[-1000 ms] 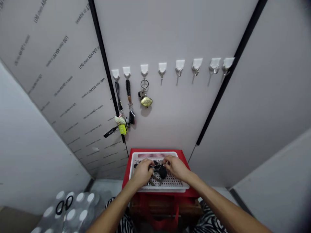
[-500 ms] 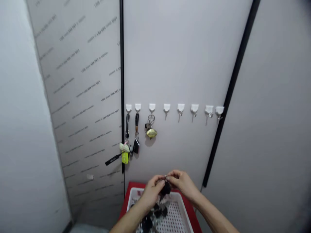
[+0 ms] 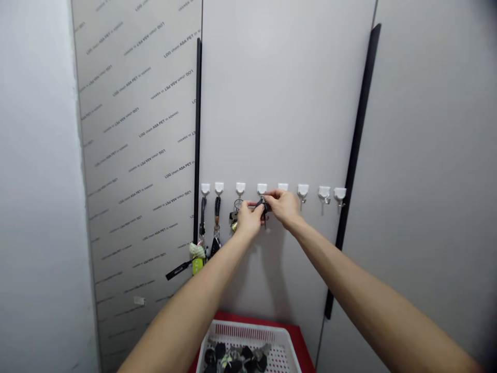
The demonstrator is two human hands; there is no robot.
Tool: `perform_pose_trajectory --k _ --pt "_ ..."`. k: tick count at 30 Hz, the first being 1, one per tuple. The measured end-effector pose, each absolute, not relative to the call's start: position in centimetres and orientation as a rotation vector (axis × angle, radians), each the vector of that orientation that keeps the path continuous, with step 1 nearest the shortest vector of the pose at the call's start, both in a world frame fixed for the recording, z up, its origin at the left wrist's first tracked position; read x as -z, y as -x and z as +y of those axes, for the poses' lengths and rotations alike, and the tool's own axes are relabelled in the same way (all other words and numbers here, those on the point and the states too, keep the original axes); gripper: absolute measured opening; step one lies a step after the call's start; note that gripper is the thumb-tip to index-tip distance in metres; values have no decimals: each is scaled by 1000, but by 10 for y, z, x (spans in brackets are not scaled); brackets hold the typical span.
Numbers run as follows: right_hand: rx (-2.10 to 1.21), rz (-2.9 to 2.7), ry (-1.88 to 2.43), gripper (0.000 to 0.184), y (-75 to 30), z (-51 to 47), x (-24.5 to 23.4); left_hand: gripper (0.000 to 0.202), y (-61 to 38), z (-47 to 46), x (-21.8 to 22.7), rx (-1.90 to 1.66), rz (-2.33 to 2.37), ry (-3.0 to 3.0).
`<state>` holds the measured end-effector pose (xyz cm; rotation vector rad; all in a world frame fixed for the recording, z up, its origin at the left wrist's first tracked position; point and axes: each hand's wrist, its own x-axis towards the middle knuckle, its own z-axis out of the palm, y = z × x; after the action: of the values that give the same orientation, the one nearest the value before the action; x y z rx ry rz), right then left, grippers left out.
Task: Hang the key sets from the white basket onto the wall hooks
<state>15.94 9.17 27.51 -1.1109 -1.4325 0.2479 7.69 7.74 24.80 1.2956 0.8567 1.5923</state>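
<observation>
Just under the fourth white hook (image 3: 262,188) from the left, both hands hold one dark key (image 3: 265,207), its thin metal part pointing down. My left hand (image 3: 250,217) grips its body from the left, fingers closed. From the right, my right hand (image 3: 284,206) pinches the top of it close to the hook; whether a ring is on the hook is hidden by the fingers. Beside my left hand hangs a key ring (image 3: 238,203) with a yellowish charm (image 3: 234,226), partly covered. Two black-strapped key sets (image 3: 202,215) hang further left, one with a lime-green tag (image 3: 198,266).
Below, a white perforated basket (image 3: 252,330) with several dark keys (image 3: 233,357) stands on a red surface (image 3: 305,346). More white hooks (image 3: 303,190) line the panel to the right. Black vertical handles (image 3: 357,134) flank the panel.
Both hands have risen from above the basket to the fourth hook, carrying the dark key. The view has shifted, and the basket sits lower in the picture.
</observation>
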Motion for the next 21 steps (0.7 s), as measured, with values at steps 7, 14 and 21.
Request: perform_pose_trajectory --k 7,14,21 --pt "76 -1506 1368 18 -158 98 -271 16 -80 94 -241 -1553 1080 -1387" --pt "83 -1489 1269 25 -165 92 -250 27 -75 88 -207 -1486 1046 -1450" --pt "-210 -1662 1305 24 -172 47 -112 24 -42 48 -94 -1266 1153 -1578"
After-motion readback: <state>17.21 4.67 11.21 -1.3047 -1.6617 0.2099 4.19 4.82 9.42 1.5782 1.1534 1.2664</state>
